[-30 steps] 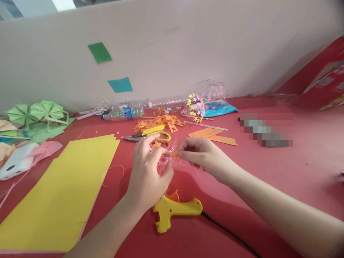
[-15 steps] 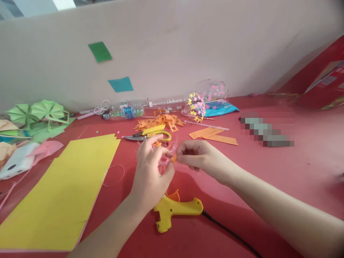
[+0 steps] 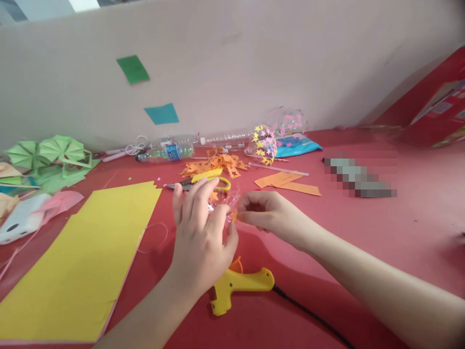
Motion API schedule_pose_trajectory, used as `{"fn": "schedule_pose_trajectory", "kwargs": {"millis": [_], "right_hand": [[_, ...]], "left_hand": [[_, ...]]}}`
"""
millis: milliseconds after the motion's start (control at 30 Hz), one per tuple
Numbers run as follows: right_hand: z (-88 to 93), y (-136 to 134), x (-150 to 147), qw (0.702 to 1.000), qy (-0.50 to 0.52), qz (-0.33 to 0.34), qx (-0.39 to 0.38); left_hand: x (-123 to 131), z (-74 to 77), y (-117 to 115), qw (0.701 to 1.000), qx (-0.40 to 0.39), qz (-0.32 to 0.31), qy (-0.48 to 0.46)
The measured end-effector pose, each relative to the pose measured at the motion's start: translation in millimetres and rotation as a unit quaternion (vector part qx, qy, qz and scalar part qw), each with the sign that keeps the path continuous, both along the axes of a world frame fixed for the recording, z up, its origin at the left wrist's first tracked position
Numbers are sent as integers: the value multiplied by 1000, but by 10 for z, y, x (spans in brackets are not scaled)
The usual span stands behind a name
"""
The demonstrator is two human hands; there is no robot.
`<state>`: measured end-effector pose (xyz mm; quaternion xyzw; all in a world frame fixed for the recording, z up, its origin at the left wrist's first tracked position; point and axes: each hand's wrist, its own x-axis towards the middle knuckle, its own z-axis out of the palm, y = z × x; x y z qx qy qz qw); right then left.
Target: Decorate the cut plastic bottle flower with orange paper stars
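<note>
My right hand (image 3: 267, 211) pinches a small orange paper piece (image 3: 234, 216), probably a star, between thumb and index finger. Just left of it, my left hand (image 3: 203, 232) is open, its fingers spread and its thumb apart from the index finger. Behind that hand lies a clear plastic piece (image 3: 232, 195) with an orange star (image 3: 213, 196) on it; the fingers hide much of it, and I cannot tell whether they touch it. Close below the hands is a yellow glue gun (image 3: 250, 280) on its side, its front end covered by my left hand.
Scissors (image 3: 225, 183) and a yellow cutter (image 3: 207, 174) lie behind the hands, near orange scraps (image 3: 218, 166) and strips (image 3: 286, 182). Yellow sheets (image 3: 83, 261) are at left. Plastic bottles (image 3: 187, 150) and a star-covered bottle (image 3: 265, 144) line the wall. A black cord (image 3: 308, 312) runs front right.
My left hand has opened, its fingers spreading and moving slightly left, away from the orange piece. My right hand keeps its pinch in nearly the same spot.
</note>
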<state>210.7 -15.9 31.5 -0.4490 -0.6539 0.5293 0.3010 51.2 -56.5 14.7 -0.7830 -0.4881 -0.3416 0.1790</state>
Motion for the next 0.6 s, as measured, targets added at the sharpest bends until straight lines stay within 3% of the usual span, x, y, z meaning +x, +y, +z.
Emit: {"fn": "schedule_pose_trajectory", "kwargs": {"millis": [167,600], "right_hand": [[0,-13,12,1000,-1,2,-5],[41,-22,11,1000,11,5,2]], "left_hand": [[-8,7,9,999,-6,23,29],[-31,-25,33,999,-8,11,41]]}}
